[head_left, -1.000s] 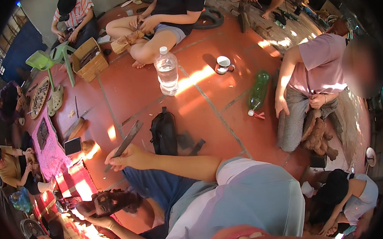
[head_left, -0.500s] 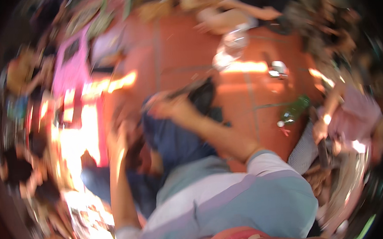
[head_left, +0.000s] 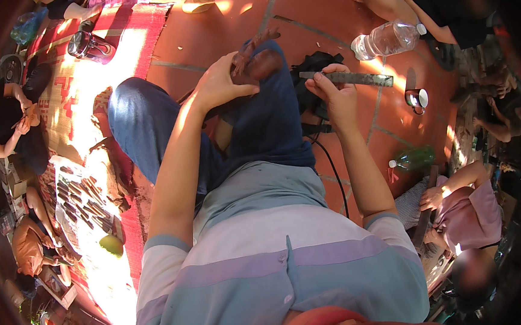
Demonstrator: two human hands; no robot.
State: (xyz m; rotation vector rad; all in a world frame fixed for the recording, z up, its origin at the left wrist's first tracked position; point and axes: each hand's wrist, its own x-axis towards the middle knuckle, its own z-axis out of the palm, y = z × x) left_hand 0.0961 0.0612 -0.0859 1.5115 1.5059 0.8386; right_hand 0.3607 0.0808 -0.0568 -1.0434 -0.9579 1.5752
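Observation:
My left hand (head_left: 222,83) is closed around a reddish-brown carved wooden piece (head_left: 263,64), which has a rounded body and a knobbly, branch-like part along its top. The piece is held over my knee, in blue trousers (head_left: 264,123). To the right, my right hand (head_left: 337,100) pinches one end of a flat grey bar (head_left: 366,79), which looks like a file. That bar points rightward, apart from the carving. Behind my right hand lies a crumpled black thing (head_left: 317,65) I cannot make out, and a black cable (head_left: 335,172) runs near it.
Right, on red tiles, are a clear plastic bottle (head_left: 385,40), a dark cup (head_left: 417,99) and a green bottle (head_left: 416,159). Left, a red mat (head_left: 149,37) holds a dark jar (head_left: 91,46), several dark slim tools (head_left: 85,202) and a green fruit (head_left: 111,245). Other people sit around.
The view has swung and sharpened from blur. My right hand, earlier over my knee, is now out to the right with the bar. My left hand is now over the knee with the carving.

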